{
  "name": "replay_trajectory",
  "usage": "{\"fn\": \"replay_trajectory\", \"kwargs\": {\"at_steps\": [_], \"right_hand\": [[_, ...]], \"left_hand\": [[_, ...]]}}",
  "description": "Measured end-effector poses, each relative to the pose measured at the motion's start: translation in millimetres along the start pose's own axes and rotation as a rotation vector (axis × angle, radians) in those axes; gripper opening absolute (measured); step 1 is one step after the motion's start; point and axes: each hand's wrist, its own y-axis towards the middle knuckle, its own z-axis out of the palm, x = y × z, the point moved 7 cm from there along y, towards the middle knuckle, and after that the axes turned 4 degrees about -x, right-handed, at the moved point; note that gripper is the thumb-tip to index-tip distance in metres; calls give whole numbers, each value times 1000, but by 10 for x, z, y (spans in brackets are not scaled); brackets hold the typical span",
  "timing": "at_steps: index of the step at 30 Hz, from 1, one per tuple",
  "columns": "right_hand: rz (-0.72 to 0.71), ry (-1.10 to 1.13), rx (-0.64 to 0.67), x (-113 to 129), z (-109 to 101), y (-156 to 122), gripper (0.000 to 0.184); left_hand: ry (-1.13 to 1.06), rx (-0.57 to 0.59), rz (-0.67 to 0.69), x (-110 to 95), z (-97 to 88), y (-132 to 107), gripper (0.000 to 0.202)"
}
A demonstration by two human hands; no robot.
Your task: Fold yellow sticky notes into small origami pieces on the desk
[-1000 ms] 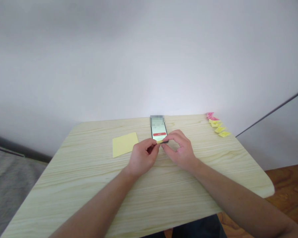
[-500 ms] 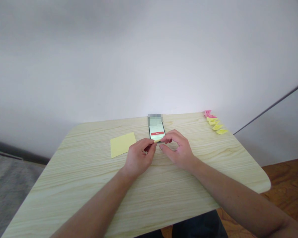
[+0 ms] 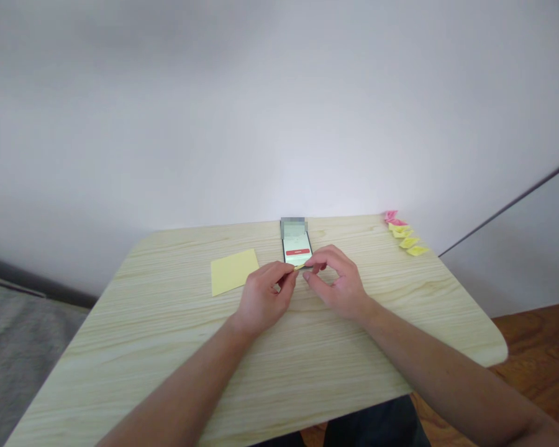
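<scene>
My left hand (image 3: 265, 295) is closed, pinching a small folded piece of yellow paper (image 3: 299, 267) between thumb and fingertips. From the other side, my right hand (image 3: 338, 282) has its curled fingers at the right end of the folded paper, with the thumb just below. The fingers partly cover the paper, so its exact shape is hard to make out. Directly behind the fingertips lies a phone (image 3: 298, 251) with a lit screen and a red bar on it; its upper part is blurred. A flat yellow sheet of paper (image 3: 233, 273) rests left of the phone, beside my left hand.
Folded paper pieces stand in a row along the right back edge of the pale wooden table (image 3: 168, 310): pink ones (image 3: 394, 217) at the back, several yellow ones (image 3: 409, 243) nearer. A white wall (image 3: 261, 124) rises behind the table.
The view has shifted slightly, so the table items appear a little further right. Both hands stay at the folded paper, with only slight finger movement.
</scene>
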Motion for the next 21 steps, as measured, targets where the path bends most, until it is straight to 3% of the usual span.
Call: {"fn": "replay_trajectory", "kwargs": {"at_steps": [9, 21], "right_hand": [[34, -22, 37, -3, -4, -3, 11], [51, -25, 33, -15, -4, -12, 15]], "left_hand": [[14, -8, 53, -24, -5, 5, 3], [34, -6, 111, -54, -16, 1, 8]]}}
